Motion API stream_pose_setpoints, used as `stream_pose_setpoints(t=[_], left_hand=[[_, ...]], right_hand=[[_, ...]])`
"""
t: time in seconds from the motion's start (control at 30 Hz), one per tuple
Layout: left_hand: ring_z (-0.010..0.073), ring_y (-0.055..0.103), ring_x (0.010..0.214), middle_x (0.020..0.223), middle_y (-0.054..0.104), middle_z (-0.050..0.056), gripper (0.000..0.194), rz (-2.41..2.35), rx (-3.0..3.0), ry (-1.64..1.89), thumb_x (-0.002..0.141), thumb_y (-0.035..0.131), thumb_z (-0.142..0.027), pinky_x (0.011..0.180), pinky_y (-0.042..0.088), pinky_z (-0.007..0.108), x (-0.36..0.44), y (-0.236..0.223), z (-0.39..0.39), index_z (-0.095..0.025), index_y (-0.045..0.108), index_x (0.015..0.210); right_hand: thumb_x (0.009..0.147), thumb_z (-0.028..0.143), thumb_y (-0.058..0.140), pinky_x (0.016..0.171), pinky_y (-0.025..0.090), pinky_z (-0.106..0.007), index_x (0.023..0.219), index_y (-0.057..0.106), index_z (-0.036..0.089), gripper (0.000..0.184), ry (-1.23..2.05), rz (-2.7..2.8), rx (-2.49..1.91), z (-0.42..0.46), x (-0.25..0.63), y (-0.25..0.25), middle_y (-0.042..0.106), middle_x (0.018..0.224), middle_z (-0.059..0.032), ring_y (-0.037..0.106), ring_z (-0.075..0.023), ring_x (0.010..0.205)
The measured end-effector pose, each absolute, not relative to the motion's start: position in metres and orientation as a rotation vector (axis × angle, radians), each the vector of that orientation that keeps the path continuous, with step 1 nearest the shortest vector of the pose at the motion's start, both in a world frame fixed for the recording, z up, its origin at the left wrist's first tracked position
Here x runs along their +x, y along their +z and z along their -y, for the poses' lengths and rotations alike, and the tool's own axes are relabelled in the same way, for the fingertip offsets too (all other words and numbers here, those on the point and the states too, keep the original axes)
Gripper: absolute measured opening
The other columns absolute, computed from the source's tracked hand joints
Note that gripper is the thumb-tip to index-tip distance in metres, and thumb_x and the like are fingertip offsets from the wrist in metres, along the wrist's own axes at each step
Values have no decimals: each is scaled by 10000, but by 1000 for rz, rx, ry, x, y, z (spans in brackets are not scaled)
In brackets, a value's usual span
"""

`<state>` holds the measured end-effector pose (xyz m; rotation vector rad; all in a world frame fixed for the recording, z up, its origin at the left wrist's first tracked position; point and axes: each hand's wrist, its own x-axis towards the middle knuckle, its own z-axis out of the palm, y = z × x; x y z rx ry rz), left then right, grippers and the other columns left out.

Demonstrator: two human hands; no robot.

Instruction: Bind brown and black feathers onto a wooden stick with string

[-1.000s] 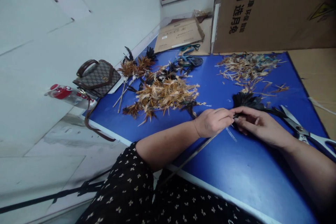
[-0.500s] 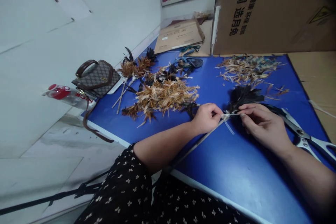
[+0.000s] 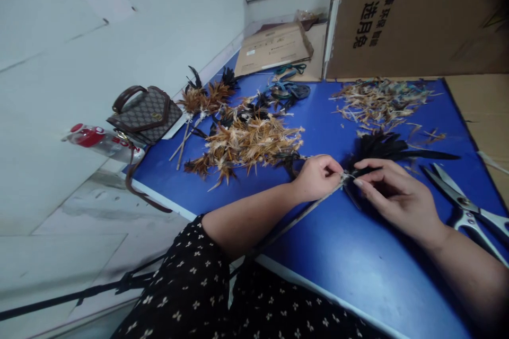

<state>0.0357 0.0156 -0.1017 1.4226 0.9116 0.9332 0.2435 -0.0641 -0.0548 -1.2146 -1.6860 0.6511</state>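
Note:
My left hand (image 3: 318, 177) is closed in a pinch on a thin stick (image 3: 304, 214), near its upper end, and the stick runs down toward my lap. Black feathers (image 3: 377, 144) fan out at that end, with one long feather pointing right. Thumb and forefinger of my right hand (image 3: 397, 193) pinch a thin white thread (image 3: 350, 175) at the base of the feathers, close to my left fingertips. Open-bladed scissors (image 3: 463, 201) lie beside my right hand. The exact binding at the stick's tip is small and partly hidden by my fingers.
Brown feather bundles (image 3: 250, 143) lie left of my hands on the blue table (image 3: 338, 265). Loose feather scraps (image 3: 382, 100) are heaped at the back right. A handbag (image 3: 149, 114) and a bottle (image 3: 103, 143) sit at the left edge. Large cardboard (image 3: 417, 21) stands behind.
My right hand has come a little nearer my left, the pinched thread now shorter. A long black feather now shows extending right. The pale strip below the binding is out of sight.

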Motion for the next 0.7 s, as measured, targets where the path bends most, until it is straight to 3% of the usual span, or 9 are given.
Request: stream_pose_setpoints(t=[0.1,0.2,0.37,0.5,0.6,0.7], left_hand=[[98,682,733,866,758,24,182,-922,1425,872,817,898,-131,703,538,215,36,-101,-14,-144,724,867],[95,677,731,825,745,18,194,-853,1285,838,843,900,-154,728,538,227,35,-94,-14,-141,715,899],[63,588,621,774,700,-3,465,-587,977,726,793,1005,-394,578,376,198,31,-80,-11,-157,623,911],[44,473,526,790,712,-5,622,-527,939,600,785,995,-576,514,256,198,31,-72,-6,-194,549,987],[52,475,519,744,686,-24,575,-572,1011,596,836,958,-550,523,294,202,33,-72,-1,-206,526,993],[83,554,583,680,611,-60,391,-667,1195,637,918,878,-400,590,411,215,36,-80,5,-206,540,953]], right_hand=[[1048,610,777,591,622,-395,987,732,266,352,1152,1527,-1170,63,241,-53,836,1175,-120,688,-185,632],[1095,605,725,625,613,-374,1043,708,257,353,1408,1477,-1069,60,242,-53,816,896,-52,646,-160,553],[1086,626,734,544,551,-302,908,654,241,432,1480,1443,-1042,59,241,-52,648,651,18,584,-139,511],[1034,693,767,477,485,-268,890,630,240,494,1478,1417,-1067,62,238,-54,582,663,30,537,-126,505],[980,724,817,450,343,-225,866,629,231,540,1463,1446,-1124,63,237,-55,531,656,43,417,-97,517],[921,726,876,482,273,-221,792,584,227,593,1434,1516,-1193,63,235,-55,493,649,51,343,-92,562]])
